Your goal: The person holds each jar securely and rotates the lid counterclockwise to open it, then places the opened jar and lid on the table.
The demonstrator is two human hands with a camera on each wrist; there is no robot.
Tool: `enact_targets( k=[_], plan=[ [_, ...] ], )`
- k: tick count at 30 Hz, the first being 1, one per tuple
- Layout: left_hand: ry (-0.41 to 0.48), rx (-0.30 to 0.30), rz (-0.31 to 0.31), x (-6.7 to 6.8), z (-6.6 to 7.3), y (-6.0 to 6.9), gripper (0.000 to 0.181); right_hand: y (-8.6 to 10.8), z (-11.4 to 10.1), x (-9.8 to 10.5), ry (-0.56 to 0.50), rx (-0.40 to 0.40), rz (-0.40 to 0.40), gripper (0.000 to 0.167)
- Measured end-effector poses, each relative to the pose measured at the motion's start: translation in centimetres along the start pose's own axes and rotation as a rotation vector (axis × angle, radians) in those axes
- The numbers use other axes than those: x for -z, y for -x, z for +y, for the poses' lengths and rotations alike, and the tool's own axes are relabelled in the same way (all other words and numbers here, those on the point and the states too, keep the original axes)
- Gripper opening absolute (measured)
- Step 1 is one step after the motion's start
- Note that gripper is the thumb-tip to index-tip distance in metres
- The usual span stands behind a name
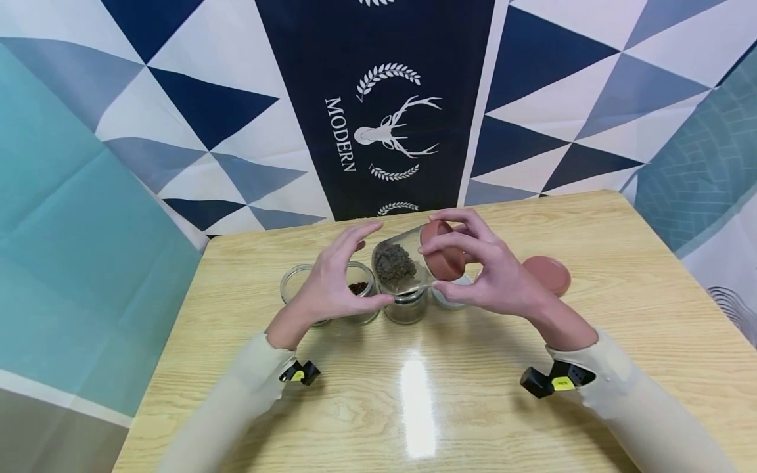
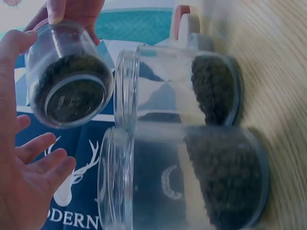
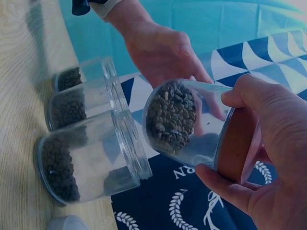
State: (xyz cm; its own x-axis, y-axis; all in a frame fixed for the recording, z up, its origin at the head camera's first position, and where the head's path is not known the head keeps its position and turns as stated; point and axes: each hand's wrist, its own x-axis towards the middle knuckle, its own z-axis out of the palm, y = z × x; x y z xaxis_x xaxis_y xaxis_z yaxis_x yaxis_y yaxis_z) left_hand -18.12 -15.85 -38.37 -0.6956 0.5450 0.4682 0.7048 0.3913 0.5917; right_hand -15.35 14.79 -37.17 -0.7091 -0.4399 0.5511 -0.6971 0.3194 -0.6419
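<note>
My right hand [image 1: 499, 272] grips a clear glass jar [image 3: 177, 117] around its reddish lid [image 3: 238, 143]. Dark brown, bean-like pieces [image 3: 171, 116] are heaped at the bottom of this jar, which is tilted over, its base toward the left hand. My left hand [image 1: 328, 279] is held near the jar's base, fingers and thumb spread apart; whether a fingertip touches the glass I cannot tell. Below the hands, three lidless glass jars stand in a row: a left one [image 1: 291, 284], a middle one [image 1: 359, 303] and a right one [image 1: 407, 310]. Similar dark pieces partly fill them.
A reddish round lid [image 1: 547, 276] lies on the wooden table [image 1: 355, 407], right of the jars. Partly behind the right hand is a whitish round lid [image 1: 452, 293]. A patterned cloth [image 1: 236, 98] hangs along the table's back edge.
</note>
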Motion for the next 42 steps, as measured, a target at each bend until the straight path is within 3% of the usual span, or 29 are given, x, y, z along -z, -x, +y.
enact_targets(
  k=[6, 12, 20, 26, 31, 42],
  plan=[
    [0.035, -0.001, -0.005, -1.1, 0.4, -0.9, 0.115, -0.1, -0.2, -0.1, 0.006, 0.025, -0.004, 0.056],
    [0.022, -0.049, 0.005, -1.9, 0.8, -1.5, 0.115, -0.1, -0.4, -0.4, 0.005, 0.037, -0.008, 0.055],
    [0.082, -0.096, 0.026, -2.9, 1.1, -1.9, 0.111, 0.0, -0.5, -0.6, -0.012, 0.059, -0.022, 0.055],
    [0.020, -0.057, -0.012, -3.1, 1.4, -2.1, 0.116, 0.1, -0.5, -0.7, 0.007, 0.069, -0.026, 0.057],
    [-0.057, -0.025, -0.013, -3.3, 1.5, -2.1, 0.107, -0.1, -0.4, -0.6, 0.012, 0.070, -0.035, 0.057],
    [-0.051, -0.025, 0.026, -3.4, 1.3, -1.5, 0.100, 0.0, -0.6, -1.2, 0.013, 0.040, -0.055, 0.056]
  ],
)
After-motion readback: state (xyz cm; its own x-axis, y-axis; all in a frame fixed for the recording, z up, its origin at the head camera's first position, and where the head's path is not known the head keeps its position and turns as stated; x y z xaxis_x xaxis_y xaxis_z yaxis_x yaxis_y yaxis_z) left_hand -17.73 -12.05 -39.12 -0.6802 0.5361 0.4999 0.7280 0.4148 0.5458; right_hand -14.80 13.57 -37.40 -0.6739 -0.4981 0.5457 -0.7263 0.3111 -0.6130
